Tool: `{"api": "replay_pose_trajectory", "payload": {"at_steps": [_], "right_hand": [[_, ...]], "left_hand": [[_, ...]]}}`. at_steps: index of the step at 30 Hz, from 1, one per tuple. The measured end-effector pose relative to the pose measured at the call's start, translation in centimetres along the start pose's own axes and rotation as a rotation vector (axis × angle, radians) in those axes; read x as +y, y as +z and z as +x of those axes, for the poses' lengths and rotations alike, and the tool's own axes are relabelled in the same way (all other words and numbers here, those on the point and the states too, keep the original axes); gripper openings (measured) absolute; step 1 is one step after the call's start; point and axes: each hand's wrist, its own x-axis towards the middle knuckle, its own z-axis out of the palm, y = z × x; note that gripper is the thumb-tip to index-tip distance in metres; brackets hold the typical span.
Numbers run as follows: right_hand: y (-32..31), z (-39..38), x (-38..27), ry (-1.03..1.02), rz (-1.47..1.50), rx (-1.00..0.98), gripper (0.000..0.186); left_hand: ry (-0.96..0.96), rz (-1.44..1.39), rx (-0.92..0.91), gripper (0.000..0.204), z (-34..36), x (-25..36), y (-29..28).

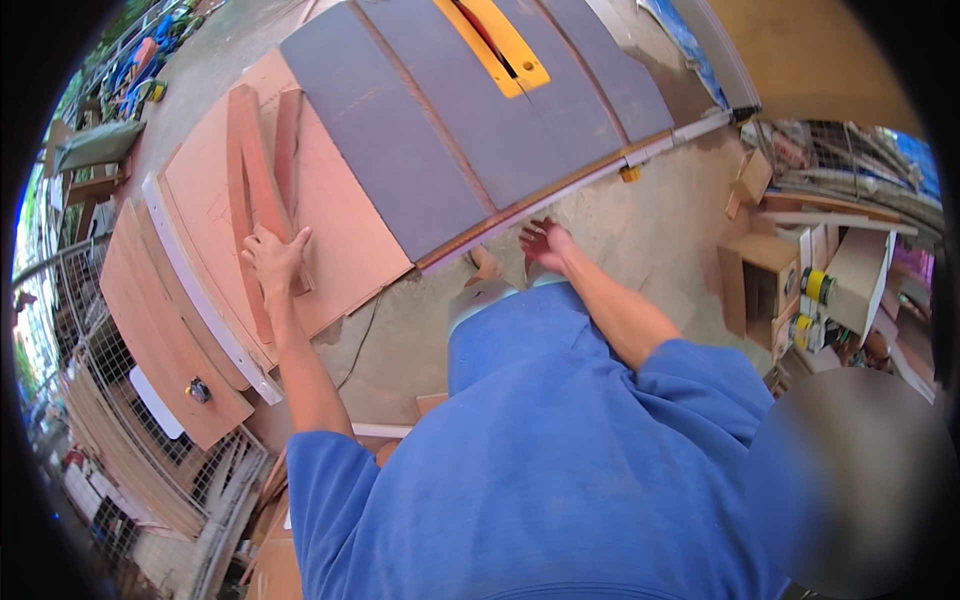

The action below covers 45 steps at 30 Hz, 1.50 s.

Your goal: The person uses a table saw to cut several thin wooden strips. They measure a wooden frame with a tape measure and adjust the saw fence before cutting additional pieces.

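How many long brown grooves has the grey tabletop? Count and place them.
2: one groove left of the yellow insert, the other groove right of it. Any beyond the upper picture edge are hidden.

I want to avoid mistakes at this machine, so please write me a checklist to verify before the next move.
1. Left grip firm on the wooden strip: cannot tell; it lies over the strip, but firmness does not show.
2. Right grip free: ok; nothing is visible in it.
3. Right grip away from the yellow insert: ok; it is near the front edge of the table saw.
4. Saw stopped: cannot tell; one still picture shows no motion.
5. Cable apart from the visible foot: ok.
6. Likely tape measure put away: not ok; it lies loose on a board.
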Motion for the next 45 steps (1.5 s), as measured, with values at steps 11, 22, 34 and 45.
{"api": "replay_pose_trajectory", "payload": {"at_steps": [11,22,34,45], "right_hand": [[7.5,1.1,2.4,-0.235,0.479,0.014,0.043],[9.5,2.5,4.1,-0.039,0.344,-0.379,0.021],[14.9,11.1,7.4,0.034,0.439,-0.403,0.035],[18.3,6.8,11.3,-0.05,0.27,-0.322,0.032]], "left_hand": [[-0.167,-0.021,0.235,0.069,-17.7,-7.7,1.4],[-0.565,0.077,-0.195,0.057,-42.0,-15.5,10.4],[-0.6,0.122,-0.418,0.05,-49.7,-21.7,7.7],[-0.151,-0.16,0.276,0.037,-32.6,-18.4,0.0]]}}
